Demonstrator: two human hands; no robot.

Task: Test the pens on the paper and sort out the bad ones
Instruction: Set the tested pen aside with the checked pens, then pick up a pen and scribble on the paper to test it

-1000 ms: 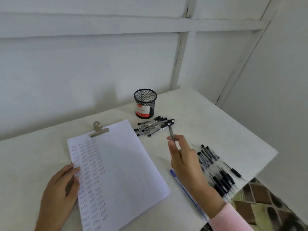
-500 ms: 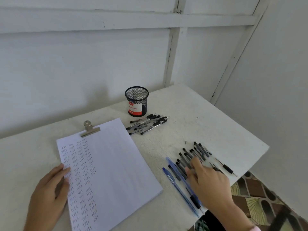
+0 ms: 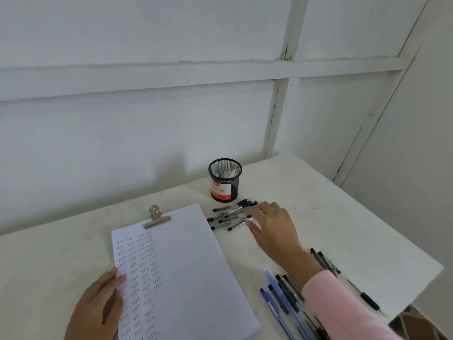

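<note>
A white sheet of paper (image 3: 191,266), with rows of small test marks down its left side, lies under a metal clip (image 3: 157,218). My left hand (image 3: 98,307) rests flat on the paper's left edge. My right hand (image 3: 274,227) reaches out with straight fingers, their tips touching a small pile of black-capped pens (image 3: 228,215) in front of the mesh cup (image 3: 225,180). I cannot see a pen gripped. A second group of black and blue pens (image 3: 286,298) lies at the near right, partly hidden under my pink sleeve.
The white table (image 3: 343,217) ends at the right in an edge close to the near pens. One thin black pen (image 3: 367,299) lies apart near that edge. The black mesh cup looks empty. White walls close in behind and at the right.
My right hand held a pen up, went down to the near-right group of pens, and has now moved forward to the pile by the cup. The left hand stayed on the paper.
</note>
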